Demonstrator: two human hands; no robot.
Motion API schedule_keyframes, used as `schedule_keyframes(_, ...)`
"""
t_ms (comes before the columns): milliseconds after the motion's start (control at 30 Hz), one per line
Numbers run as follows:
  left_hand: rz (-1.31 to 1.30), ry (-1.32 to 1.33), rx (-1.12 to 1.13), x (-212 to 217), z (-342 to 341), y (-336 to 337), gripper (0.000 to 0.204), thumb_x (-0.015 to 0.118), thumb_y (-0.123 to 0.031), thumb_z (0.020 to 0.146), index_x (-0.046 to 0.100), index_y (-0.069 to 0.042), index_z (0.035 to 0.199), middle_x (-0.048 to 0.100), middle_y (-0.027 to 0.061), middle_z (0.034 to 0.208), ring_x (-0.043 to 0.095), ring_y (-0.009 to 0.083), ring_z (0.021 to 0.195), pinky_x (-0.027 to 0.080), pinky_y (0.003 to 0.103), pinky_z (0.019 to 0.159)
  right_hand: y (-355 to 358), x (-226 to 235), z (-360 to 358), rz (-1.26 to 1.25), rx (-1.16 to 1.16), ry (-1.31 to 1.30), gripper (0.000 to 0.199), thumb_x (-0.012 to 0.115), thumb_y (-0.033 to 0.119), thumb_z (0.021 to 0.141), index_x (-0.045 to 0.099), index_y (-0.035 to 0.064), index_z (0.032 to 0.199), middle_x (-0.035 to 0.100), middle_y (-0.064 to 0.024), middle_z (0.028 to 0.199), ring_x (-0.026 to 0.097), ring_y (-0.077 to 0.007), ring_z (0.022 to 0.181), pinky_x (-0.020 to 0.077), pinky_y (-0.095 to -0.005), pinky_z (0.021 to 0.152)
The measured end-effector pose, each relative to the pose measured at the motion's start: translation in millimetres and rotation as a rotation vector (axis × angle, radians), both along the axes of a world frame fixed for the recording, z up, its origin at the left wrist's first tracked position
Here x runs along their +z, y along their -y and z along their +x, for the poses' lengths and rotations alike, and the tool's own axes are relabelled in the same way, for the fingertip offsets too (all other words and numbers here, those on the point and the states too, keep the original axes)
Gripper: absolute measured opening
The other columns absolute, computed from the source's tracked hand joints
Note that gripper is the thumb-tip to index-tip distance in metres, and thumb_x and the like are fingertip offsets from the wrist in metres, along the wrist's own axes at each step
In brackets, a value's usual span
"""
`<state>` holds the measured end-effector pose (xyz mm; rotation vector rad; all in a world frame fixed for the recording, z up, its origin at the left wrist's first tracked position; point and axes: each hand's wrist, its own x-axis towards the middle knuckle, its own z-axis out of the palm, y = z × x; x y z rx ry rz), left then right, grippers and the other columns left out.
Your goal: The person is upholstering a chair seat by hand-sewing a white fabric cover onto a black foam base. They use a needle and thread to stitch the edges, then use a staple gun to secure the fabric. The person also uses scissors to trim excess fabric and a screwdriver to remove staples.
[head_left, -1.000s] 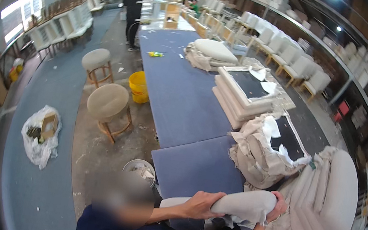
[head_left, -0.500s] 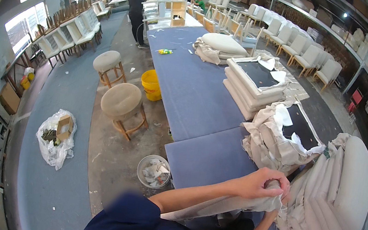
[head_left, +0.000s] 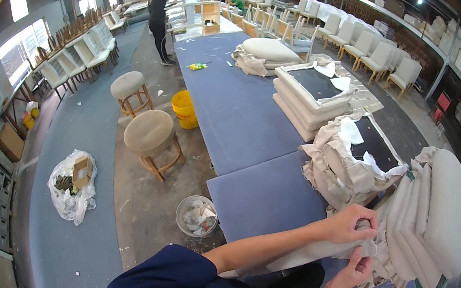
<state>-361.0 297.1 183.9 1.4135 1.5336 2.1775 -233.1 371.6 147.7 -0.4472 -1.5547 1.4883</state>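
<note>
A long piece of beige upholstery fabric (head_left: 309, 256) stretches over my lap toward the table's near right part. My left hand (head_left: 352, 224) is closed around its bunched far end, fingers curled over the top. Just below, my right hand (head_left: 356, 269) pinches the edge of the same fabric between thumb and fingers. Whether padding or a panel lies inside is hidden. Right beside my hands leans a stack of beige seat cushions (head_left: 442, 213) with frayed cloth edges. Beyond them sits a cushion pile (head_left: 333, 163) with loose fabric and a dark underside on top.
Blue-grey cloth covers the work table (head_left: 246, 204). Farther along stand more stacked cushions (head_left: 307, 110) and a small yellow-green packet (head_left: 198, 66). Left on the floor are a waste bucket (head_left: 196, 216), a yellow bucket (head_left: 185, 110), round stools (head_left: 149, 132) and a plastic bag (head_left: 73, 196). A person (head_left: 158, 21) stands far off.
My right hand has come out from beneath the fabric and now pinches its edge in plain view. Both hands have shifted slightly right in the picture. Small packets now show at the bottom edge.
</note>
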Motion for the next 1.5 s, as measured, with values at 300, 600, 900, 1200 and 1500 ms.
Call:
schedule_keyframes(300, -0.106, -0.029, 0.007, 6.3, 15.1, -24.2, 0.015, 0.067, -0.014, 0.090, 0.064, 0.002, 0.091, 0.064, 0.0094, 0.080, 0.059, 0.0167, 0.075, 0.046, 0.032, 0.065, -25.9, 1.8, 3.5, 0.039, -0.098, 0.013, 0.033, 0.068, 0.023, 0.100, 0.068, -0.0089, 0.109, 0.071, -0.0089, 0.105, 0.063, -0.0111, 0.094, 0.0507, -0.0291, 0.082)
schedule_keyframes(600, -0.157, 0.146, -0.200, -0.7, 7.9, -25.4, 0.015, 0.058, -0.004, 0.097, 0.070, 0.003, 0.101, 0.072, 0.0102, 0.101, 0.065, 0.0164, 0.100, 0.050, 0.031, 0.091, -11.3, 36.3, 2.7, 0.028, -0.077, 0.229, 0.031, 0.068, 0.027, 0.099, 0.067, -0.0008, 0.087, 0.063, 0.0003, 0.071, 0.051, -0.0060, 0.070, 0.0442, -0.0284, 0.060)
schedule_keyframes(900, -0.106, 0.088, -0.292, -12.4, -20.0, -19.6, 0.023, 0.068, -0.001, 0.078, 0.069, 0.004, 0.101, 0.073, 0.0148, 0.107, 0.060, 0.0318, 0.118, 0.042, 0.045, 0.107, 7.9, 27.7, -12.3, -0.194, 0.048, 0.006, 0.031, 0.061, 0.026, 0.102, 0.063, -0.0021, 0.087, 0.055, -0.0052, 0.074, 0.047, -0.0138, 0.072, 0.0377, -0.0319, 0.064)
schedule_keyframes(1200, -0.110, 0.119, -0.232, -20.9, -42.2, 3.6, 0.025, 0.072, -0.011, 0.071, 0.071, -0.002, 0.093, 0.075, 0.0147, 0.098, 0.063, 0.0328, 0.114, 0.027, 0.053, 0.116, 19.5, 6.9, -43.9, -0.165, 0.092, -0.213, 0.041, 0.066, 0.022, 0.095, 0.052, 0.0000, 0.063, 0.047, -0.0028, 0.058, 0.042, -0.0104, 0.054, 0.0301, -0.0310, 0.052)
schedule_keyframes(1500, -0.207, 0.173, -0.144, -8.6, -42.0, -47.7, 0.020, 0.071, -0.008, 0.080, 0.071, 0.002, 0.097, 0.074, 0.0112, 0.095, 0.066, 0.0206, 0.102, 0.045, 0.039, 0.102, -24.2, -4.6, -60.3, -0.171, -0.048, -0.192, 0.028, 0.065, 0.021, 0.098, 0.063, 0.0002, 0.079, 0.054, 0.0012, 0.067, 0.047, -0.0075, 0.066, 0.0381, -0.0281, 0.059)
